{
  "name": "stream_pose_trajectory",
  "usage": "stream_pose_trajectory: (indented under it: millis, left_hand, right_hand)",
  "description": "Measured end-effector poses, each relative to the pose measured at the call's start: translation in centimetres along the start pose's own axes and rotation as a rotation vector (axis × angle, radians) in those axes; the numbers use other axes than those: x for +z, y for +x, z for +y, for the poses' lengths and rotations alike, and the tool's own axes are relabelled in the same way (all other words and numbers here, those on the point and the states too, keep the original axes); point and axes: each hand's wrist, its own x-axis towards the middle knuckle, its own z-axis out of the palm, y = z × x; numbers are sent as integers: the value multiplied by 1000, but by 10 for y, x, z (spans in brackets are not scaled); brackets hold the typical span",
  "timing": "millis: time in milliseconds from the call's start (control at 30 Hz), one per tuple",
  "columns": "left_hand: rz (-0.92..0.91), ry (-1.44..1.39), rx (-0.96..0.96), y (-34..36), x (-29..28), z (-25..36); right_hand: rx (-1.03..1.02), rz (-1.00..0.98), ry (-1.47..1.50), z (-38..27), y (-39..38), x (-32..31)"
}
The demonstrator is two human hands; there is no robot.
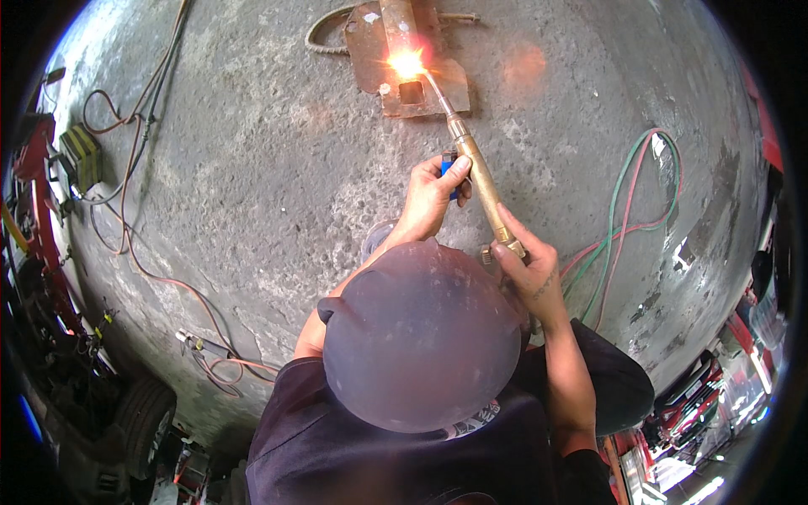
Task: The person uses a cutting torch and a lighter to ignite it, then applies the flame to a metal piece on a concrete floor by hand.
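My right hand (530,269) grips the rear of a brass gas torch (481,177), its fingers around the valve end. My left hand (431,192) is closed around a blue lighter (449,166), and its thumb lies against the torch handle. The torch points forward, away from me. At its tip burns a bright flame (406,63), glaring against the foot of a rusty metal tube (397,23). The tube rests on rusty steel plates, the nearer plate (455,84) having a square hole. Glare hides the spot where flame and metal meet.
Looped green and red hoses (623,227) lie on the concrete floor (278,160) at the right. Cables (128,177) run along the left beside a black-and-yellow box (80,158). A tyre (145,421) stands lower left. Behind the plates curves a rope-like loop (313,38).
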Motion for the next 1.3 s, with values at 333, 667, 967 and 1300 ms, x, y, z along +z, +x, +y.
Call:
stream_pose_trajectory:
  millis: [333, 667, 967, 1300]
  left_hand:
    - [-2, 10, 5, 1, -1, -2]
    - [-1, 5, 4, 0, 1, -1]
    - [2, 8, 6, -1, 0, 0]
    - [-6, 14, 11, -1, 1, 1]
  right_hand:
    - [-33, 12, -24, 3, 1, -1]
    - [-22, 12, -39, 2, 0, -2]
    - [3, -3, -8, -3, -1, -1]
    - [-13, 3, -25, 0, -1, -1]
